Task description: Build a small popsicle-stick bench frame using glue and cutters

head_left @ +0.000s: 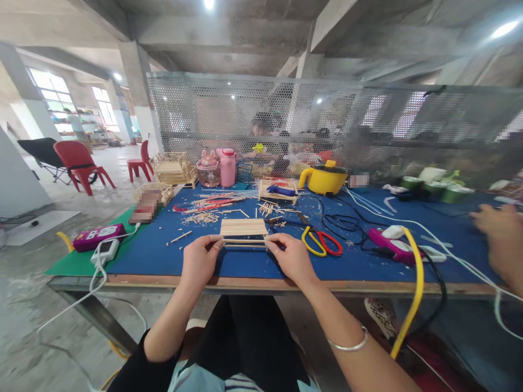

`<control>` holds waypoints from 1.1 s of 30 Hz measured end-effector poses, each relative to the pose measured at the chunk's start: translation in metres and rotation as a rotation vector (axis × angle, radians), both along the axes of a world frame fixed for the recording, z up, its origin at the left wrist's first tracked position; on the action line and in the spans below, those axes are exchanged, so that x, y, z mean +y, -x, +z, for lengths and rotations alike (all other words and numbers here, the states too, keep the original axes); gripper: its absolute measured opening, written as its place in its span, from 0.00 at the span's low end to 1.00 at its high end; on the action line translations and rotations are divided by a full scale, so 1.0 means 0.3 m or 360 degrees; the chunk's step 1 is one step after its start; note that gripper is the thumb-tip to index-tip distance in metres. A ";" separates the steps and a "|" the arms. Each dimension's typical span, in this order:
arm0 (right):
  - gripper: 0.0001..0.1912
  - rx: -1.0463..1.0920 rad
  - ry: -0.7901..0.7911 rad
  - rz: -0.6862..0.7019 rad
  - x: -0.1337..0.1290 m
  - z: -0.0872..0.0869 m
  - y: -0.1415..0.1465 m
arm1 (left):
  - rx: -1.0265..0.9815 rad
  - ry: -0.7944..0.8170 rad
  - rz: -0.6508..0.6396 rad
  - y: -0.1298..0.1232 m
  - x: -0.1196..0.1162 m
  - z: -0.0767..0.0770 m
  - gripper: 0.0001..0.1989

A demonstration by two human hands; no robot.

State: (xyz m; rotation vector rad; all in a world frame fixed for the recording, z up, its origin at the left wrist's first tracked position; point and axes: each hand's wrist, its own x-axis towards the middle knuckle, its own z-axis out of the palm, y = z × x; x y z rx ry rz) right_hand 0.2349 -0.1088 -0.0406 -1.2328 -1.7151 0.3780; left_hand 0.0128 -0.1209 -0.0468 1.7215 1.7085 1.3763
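Slatted piece: I have the pale wooden slatted panel (244, 226) low in my view, over the blue mat (143, 258) near the table's front edge, with thin crosswise rails (245, 240) on its near side. I can't tell whether they are joined to it.
Left hand: my left hand (199, 260) pinches the rails' left end between thumb and forefinger.
Right hand: my right hand (295, 260) pinches the other end likewise; its remaining fingers are partly hidden.
Grip: I'd judge light, equal pressure best, since sticks this thin could bow or snap.
Alignment: I'd keep both wrists level and sight along the slats, correcting one end at a time without twisting.
Behind: loose sticks (204, 218) lie scattered; I'd keep scraps from under the piece.
Right side: yellow and red tool handles (339, 252) lie near my right hand, so I'd keep that elbow's movement small.
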 end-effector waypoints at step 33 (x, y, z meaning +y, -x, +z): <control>0.13 -0.1507 0.0144 0.0416 0.847 0.148 0.289 | 0.1037 -0.0421 0.0125 0.321 0.054 -0.108 0.10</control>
